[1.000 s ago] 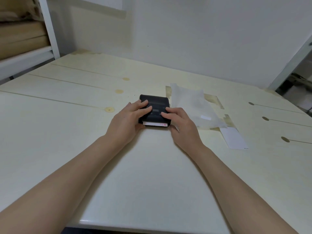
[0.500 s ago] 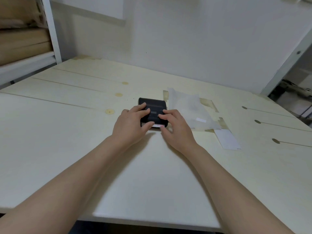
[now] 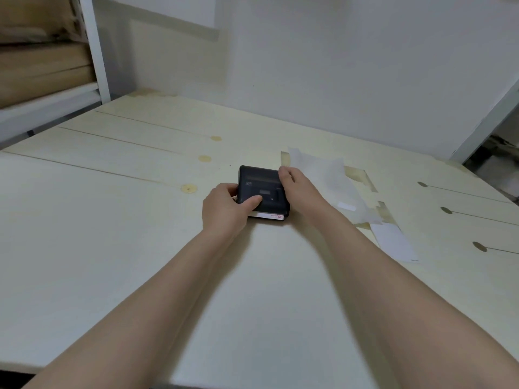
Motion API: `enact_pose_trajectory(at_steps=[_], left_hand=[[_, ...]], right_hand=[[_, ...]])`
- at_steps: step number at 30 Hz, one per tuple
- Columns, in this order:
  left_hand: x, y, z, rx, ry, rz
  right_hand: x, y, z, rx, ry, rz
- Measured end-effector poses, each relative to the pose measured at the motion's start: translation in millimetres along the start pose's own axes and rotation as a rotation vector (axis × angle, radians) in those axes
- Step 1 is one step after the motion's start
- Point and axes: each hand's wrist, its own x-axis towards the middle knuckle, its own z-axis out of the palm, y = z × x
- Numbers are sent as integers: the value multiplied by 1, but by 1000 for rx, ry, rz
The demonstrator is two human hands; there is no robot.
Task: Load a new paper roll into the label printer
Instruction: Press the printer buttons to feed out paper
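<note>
right hand point(image 3: 302, 192) shifted to label printer point(image 3: 262, 190) side | left hand point(image 3: 226, 210) gripping

The light is soft and a bit dim, with a pale greenish-yellow look over the table point(image 3: 84, 248) and the wall point(image 3: 337, 66). Soft gray shadows lie under both arms and beside the left hand point(image 3: 224, 211) and right hand point(image 3: 303, 192), and no bright shiny spots show anywhere. The middle looks fairly sharp, but the arms near the bottom are blurry, the small words on the dark printer point(image 3: 261, 186) cannot be read, and straight lines bend near the edges.
</note>
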Motion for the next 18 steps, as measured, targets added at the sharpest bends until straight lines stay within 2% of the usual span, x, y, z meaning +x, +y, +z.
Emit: enact_pose_trajectory(at_steps=[4,8,11,13,14,16,18], left_hand=[[4,-5,-6,-166,-81,36],[13,-7,-8,-285,-186,31],[8,-2,-4,-311,-74,6],[-1,4,2,-283,49,-68],[-7,7,6,-313,58,-107],[-15,7,15,-419,-32,-112],[-17,6,17,-528,-112,-73]], right_hand=[[10,13,-14,54,37,91],[4,25,-27,103,-60,141],[-2,28,-30,188,-32,142],[-7,34,-20,416,34,138],[-11,36,-12,580,58,139],[-16,37,4,861,96,137],[-20,41,9,1020,67,132]])
